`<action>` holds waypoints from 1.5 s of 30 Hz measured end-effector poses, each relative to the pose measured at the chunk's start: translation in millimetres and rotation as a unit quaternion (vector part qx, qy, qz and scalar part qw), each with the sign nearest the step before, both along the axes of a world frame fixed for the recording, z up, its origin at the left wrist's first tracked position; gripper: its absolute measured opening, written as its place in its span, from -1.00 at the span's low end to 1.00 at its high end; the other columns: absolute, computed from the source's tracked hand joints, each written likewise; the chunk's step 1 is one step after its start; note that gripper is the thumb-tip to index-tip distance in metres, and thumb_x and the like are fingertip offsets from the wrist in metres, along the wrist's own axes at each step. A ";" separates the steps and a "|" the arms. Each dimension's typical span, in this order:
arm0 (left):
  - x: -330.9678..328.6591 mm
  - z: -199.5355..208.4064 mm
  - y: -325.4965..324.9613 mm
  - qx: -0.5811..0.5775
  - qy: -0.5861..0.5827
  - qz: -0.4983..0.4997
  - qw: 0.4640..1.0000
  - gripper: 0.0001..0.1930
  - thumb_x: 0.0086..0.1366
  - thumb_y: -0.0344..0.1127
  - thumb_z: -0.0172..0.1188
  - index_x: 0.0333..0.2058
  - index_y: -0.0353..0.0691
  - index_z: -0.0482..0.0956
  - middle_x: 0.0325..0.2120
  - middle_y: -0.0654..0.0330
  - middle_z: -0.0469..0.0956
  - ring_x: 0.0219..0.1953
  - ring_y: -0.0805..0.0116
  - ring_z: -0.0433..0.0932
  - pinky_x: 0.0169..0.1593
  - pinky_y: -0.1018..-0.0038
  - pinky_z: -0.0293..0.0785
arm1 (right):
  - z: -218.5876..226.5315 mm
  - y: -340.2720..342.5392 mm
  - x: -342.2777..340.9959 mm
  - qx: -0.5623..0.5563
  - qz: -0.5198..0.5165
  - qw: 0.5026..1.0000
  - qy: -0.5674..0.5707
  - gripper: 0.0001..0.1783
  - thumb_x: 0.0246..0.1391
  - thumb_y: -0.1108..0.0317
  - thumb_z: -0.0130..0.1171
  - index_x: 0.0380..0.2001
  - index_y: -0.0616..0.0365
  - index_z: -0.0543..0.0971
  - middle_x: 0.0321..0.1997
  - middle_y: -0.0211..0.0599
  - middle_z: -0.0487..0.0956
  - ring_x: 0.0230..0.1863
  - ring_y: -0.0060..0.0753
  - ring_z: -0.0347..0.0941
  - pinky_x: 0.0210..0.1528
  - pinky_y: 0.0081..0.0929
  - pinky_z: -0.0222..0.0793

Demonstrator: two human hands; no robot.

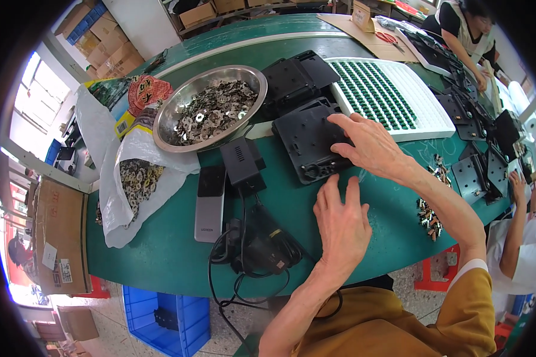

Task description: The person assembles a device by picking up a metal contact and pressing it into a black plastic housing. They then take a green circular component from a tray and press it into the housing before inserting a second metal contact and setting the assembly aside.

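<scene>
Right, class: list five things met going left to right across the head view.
Brown cardboard box, white plastic bag, round silver metal bowl, flat black plastic casing mid-picture, white rectangular tray holding green pieces.

a mustard-brown top (393, 324) is worn, its right sleeve (469, 303) ending in a white band (471, 266).

Bare table (393, 223) opens between the left hand (344, 229) and the loose small parts (430, 221), under the right forearm (443, 201). Leftward, the black adapter (240, 163), tangled cables (272, 245) and grey box (208, 208) block a low pass; behind the black housing (307, 143), stacked housings (295, 77) seem to leave little room.
</scene>
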State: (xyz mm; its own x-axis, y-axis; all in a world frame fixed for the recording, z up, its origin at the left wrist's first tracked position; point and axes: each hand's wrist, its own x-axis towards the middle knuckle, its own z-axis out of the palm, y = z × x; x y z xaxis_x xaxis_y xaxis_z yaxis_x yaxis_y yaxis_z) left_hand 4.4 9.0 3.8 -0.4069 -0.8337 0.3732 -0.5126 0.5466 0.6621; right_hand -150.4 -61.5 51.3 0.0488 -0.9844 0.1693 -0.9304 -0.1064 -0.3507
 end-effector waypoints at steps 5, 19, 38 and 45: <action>2.6 1.2 -2.4 0.040 0.037 -0.006 0.998 -0.45 0.12 -0.50 0.33 0.12 -0.34 0.43 0.08 -0.16 0.31 0.13 -0.17 0.35 0.12 0.08 0.36 | 12.2 14.6 -1.7 0.118 -0.013 0.957 -0.266 -0.45 -0.05 0.50 0.34 0.06 0.36 0.49 -0.42 -0.23 0.59 -0.46 -0.54 0.54 -0.45 -0.54 0.44; 8.6 9.2 -12.8 0.312 0.396 0.018 0.863 -0.72 0.37 -0.52 0.12 0.02 -0.32 0.34 -0.05 0.13 0.40 -0.07 0.41 0.49 0.03 0.46 0.48 | -11.9 35.1 6.2 0.020 0.044 0.932 -0.360 -0.66 -0.04 0.41 0.38 -0.17 0.32 0.62 -0.43 -0.28 0.58 -0.41 -0.49 0.50 -0.33 -0.51 0.47; 15.5 4.3 -19.5 0.231 0.485 -0.055 0.841 -0.69 0.35 -0.62 0.01 0.05 -0.28 0.40 -0.06 0.11 0.56 -0.12 0.44 0.56 -0.10 0.50 0.56 | 25.8 70.1 -47.5 -0.064 -0.072 0.932 -0.349 -0.48 0.11 0.35 0.25 0.16 0.18 0.48 -0.16 -0.26 0.52 -0.43 -0.60 0.44 -0.37 -0.56 0.40; 18.7 5.7 -24.9 0.236 0.375 -0.050 0.895 -0.68 0.33 -0.62 0.07 0.06 -0.31 0.47 -0.09 0.16 0.59 -0.12 0.48 0.57 -0.04 0.55 0.49 | 31.7 135.2 -66.7 0.104 -0.119 0.905 -0.396 -0.74 0.17 0.48 0.19 -0.07 0.30 0.55 -0.48 -0.44 0.56 -0.61 -0.73 0.37 -0.54 -0.72 0.30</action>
State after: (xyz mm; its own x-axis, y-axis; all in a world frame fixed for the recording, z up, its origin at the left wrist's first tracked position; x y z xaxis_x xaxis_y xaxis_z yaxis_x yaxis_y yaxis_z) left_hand 23.1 -15.9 9.5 -0.2696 -0.9443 0.1886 0.2093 0.1338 0.9687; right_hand -217.1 73.7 83.0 -0.2236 -0.9658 -0.1316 -0.3671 0.2085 -0.9065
